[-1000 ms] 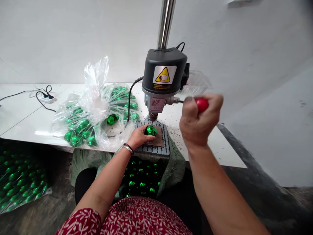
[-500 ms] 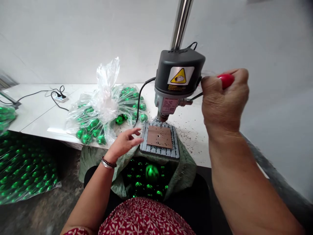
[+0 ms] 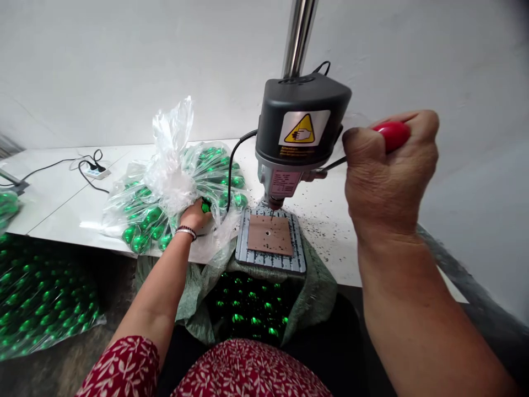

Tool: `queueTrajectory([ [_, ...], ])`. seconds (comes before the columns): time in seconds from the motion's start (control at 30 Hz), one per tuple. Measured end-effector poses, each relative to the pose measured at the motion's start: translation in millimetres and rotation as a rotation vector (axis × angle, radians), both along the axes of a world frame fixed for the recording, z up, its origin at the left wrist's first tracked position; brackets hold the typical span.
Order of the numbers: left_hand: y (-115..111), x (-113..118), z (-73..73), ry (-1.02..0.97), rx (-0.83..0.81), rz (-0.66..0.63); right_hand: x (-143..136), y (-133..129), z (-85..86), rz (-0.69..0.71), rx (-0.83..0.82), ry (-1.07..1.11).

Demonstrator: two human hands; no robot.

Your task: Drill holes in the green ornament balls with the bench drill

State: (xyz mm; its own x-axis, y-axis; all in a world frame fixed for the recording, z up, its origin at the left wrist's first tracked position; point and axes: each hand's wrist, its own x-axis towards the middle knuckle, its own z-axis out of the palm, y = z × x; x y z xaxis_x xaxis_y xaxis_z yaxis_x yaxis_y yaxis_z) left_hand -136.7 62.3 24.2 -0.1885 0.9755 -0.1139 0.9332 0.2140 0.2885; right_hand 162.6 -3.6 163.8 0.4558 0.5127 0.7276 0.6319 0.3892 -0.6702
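Observation:
My right hand is wrapped round the red knob on the lever of a small bench drill press. Below the drill's chuck, a brown square board with a small hole lies on the grey slotted base, with dark shavings scattered over it. To the left, my left hand reaches into the opening of a clear plastic bag full of shiny green balls. Its fingers are closed round a green ball; some fingertips are hidden.
Under the base, an open green woven sack holds many green balls. Another bag of green balls stands on the floor at left. A power strip with plugs and black cords lies on the white table.
My left hand has gone from beside the drill base, leftward into the bag, and closed on a ball. A blurred ball above the sack is gone from there. My right hand stays on the knob.

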Motion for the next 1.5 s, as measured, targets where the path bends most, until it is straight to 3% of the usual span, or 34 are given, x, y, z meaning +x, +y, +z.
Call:
queueTrajectory([
  [0.1,-25.2,4.3,2.9,-0.205,0.11,0.001,1.3,0.6,-2.4,0.014,0.014,-0.016],
  [0.2,-60.0,9.2,11.0,-0.783,0.202,0.094,2.8,0.9,-5.0,0.025,0.036,-0.063],
  [0.3,-90.4,18.3,16.9,-1.46,0.121,0.072,2.6,0.4,-5.2,0.032,0.014,-0.037],
  [0.4,-106.8,33.7,16.1,-1.713,-0.011,-0.002,1.3,0.2,-4.1,0.053,-0.012,0.009],
  [0.6,-106.2,72.3,3.1,-1.563,-0.093,-0.049,1.3,0.9,-5.5,0.11,0.03,0.022],
  [0.8,-85.9,102.9,-4.8,-0.958,0.145,-0.223,0.1,-3.3,-3.0,0.158,-0.005,0.048],
  [0.87,-79.4,109.4,-6.9,-0.852,0.169,-0.231,-1.0,-5.1,0.2,0.169,-0.036,0.062],
  [1.2,-65.4,126.6,-15.3,-0.767,0.19,-0.167,-2.9,0.8,31.1,0.098,-0.229,0.073],
  [1.5,-63.2,134.3,-13.3,-0.589,0.177,-0.135,0.0,7.8,40.1,0.069,-0.317,0.03],
])
